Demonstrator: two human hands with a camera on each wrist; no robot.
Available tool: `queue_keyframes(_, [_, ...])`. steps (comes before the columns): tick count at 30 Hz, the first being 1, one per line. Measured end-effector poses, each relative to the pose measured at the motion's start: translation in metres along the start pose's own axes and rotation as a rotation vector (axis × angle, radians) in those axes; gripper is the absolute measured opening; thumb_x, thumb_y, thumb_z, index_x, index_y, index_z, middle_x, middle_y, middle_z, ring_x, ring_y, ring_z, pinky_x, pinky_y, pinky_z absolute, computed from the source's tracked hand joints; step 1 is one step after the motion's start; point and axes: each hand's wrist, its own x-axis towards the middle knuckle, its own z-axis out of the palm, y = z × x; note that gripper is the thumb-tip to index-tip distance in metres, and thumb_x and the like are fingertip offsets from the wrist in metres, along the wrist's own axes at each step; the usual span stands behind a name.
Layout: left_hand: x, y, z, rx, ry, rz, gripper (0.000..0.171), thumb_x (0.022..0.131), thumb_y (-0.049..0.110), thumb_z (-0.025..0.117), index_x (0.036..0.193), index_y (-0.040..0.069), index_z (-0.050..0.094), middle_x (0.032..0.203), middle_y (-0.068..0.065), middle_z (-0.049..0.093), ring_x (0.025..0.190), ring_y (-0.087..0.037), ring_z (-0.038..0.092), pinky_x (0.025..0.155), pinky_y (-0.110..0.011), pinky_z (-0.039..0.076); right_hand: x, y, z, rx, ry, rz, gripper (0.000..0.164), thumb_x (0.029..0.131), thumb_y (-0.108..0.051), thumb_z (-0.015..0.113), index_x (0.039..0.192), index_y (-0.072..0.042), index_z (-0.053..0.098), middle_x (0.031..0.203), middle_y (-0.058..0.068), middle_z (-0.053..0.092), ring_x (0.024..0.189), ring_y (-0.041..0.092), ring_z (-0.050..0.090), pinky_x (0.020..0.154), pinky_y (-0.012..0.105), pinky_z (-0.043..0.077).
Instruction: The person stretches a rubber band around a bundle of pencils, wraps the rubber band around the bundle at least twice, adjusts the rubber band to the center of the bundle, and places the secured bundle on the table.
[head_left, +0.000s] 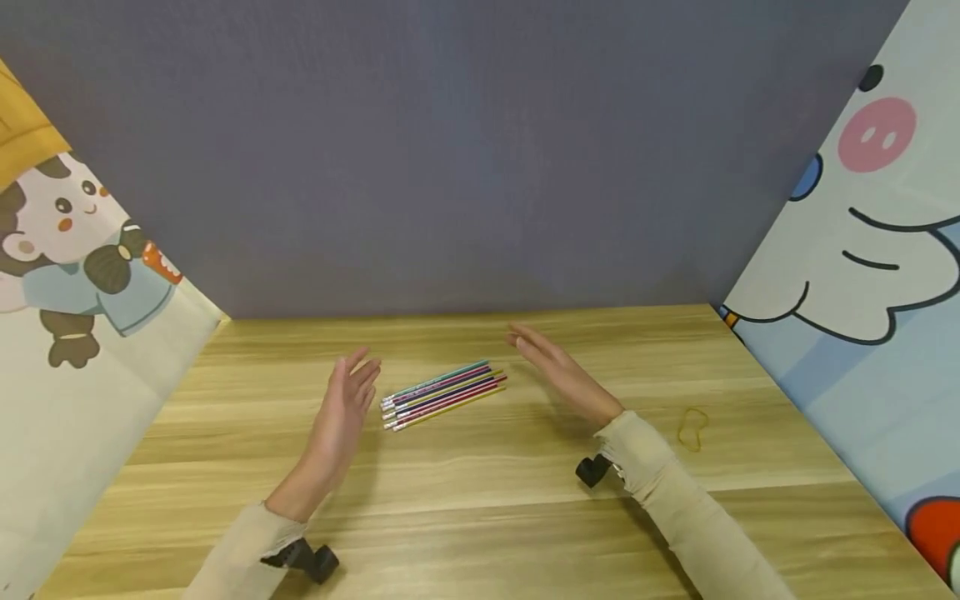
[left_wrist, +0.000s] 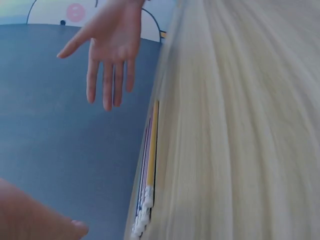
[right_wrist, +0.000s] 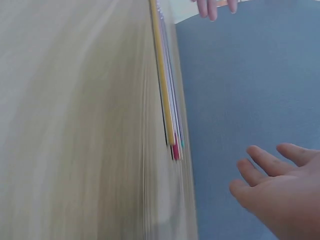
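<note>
Several pencils (head_left: 444, 395) lie side by side in a flat row on the wooden table, slanting up to the right. Their white eraser ends (left_wrist: 145, 212) point toward the left hand. My left hand (head_left: 347, 408) hovers just left of the row, fingers extended, holding nothing. To the right of the pencils' other ends my right hand (head_left: 562, 375) is held above the table, fingers straight and apart from them. Both palms face inward; the right wrist view shows the right hand (right_wrist: 280, 185) with nothing in it.
A thin yellow rubber band (head_left: 692, 429) lies on the table (head_left: 465, 525) to the right, beyond the right wrist. A grey panel (head_left: 465, 167) rises behind the table. Cartoon-printed panels (head_left: 885, 275) flank both sides.
</note>
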Motion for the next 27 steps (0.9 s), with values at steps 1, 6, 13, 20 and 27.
queue_keyframes(1, [0.002, 0.000, 0.001, -0.026, 0.030, -0.003, 0.075, 0.104, 0.061, 0.016, 0.158, 0.010, 0.008, 0.161, -0.014, 0.020, 0.152, -0.026, 0.013, 0.126, -0.040, 0.006, 0.004, 0.001, 0.001, 0.020, -0.004, -0.011, 0.062, 0.105, -0.054, 0.038, 0.158, -0.025, 0.024, 0.157, -0.002, 0.037, 0.148, 0.021, 0.026, 0.124, 0.049, 0.017])
queue_keyframes(6, [0.015, -0.008, 0.000, -0.105, 0.152, -0.007, 0.073, 0.105, 0.060, 0.017, 0.156, 0.008, 0.015, 0.158, -0.016, 0.028, 0.150, -0.025, 0.021, 0.126, -0.035, 0.011, 0.024, 0.006, 0.007, 0.178, 0.016, -0.032, 0.067, 0.106, -0.052, 0.037, 0.158, -0.012, 0.023, 0.158, 0.009, 0.036, 0.149, 0.026, 0.025, 0.125, 0.047, 0.013])
queue_keyframes(13, [0.022, -0.025, -0.010, -0.225, 0.186, -0.097, 0.079, 0.103, 0.063, 0.019, 0.157, 0.005, 0.012, 0.161, -0.020, 0.021, 0.151, -0.028, 0.018, 0.126, -0.035, 0.009, 0.040, 0.026, 0.020, 0.392, 0.030, -0.011, 0.071, 0.107, -0.051, 0.034, 0.157, -0.002, 0.019, 0.159, 0.020, 0.028, 0.150, 0.030, 0.021, 0.126, 0.043, 0.006])
queue_keyframes(20, [0.024, -0.036, -0.013, -0.392, 0.209, -0.122, 0.082, 0.102, 0.064, 0.024, 0.157, 0.004, 0.013, 0.161, -0.018, 0.022, 0.150, -0.024, 0.020, 0.126, -0.029, 0.007, 0.044, 0.043, 0.029, 0.534, -0.001, -0.010, 0.079, 0.106, -0.055, 0.035, 0.157, 0.000, 0.012, 0.161, 0.026, 0.017, 0.151, 0.035, 0.014, 0.126, 0.040, 0.000])
queue_keyframes(27, [0.028, -0.043, -0.003, -0.377, 0.222, -0.085, 0.078, 0.103, 0.061, 0.027, 0.155, 0.003, 0.019, 0.160, -0.019, 0.024, 0.149, -0.025, 0.023, 0.126, -0.031, 0.008, 0.047, 0.047, 0.042, 0.684, 0.008, -0.053, 0.071, 0.109, -0.046, 0.031, 0.157, 0.002, 0.012, 0.161, 0.027, 0.015, 0.151, 0.035, 0.013, 0.126, 0.039, 0.002])
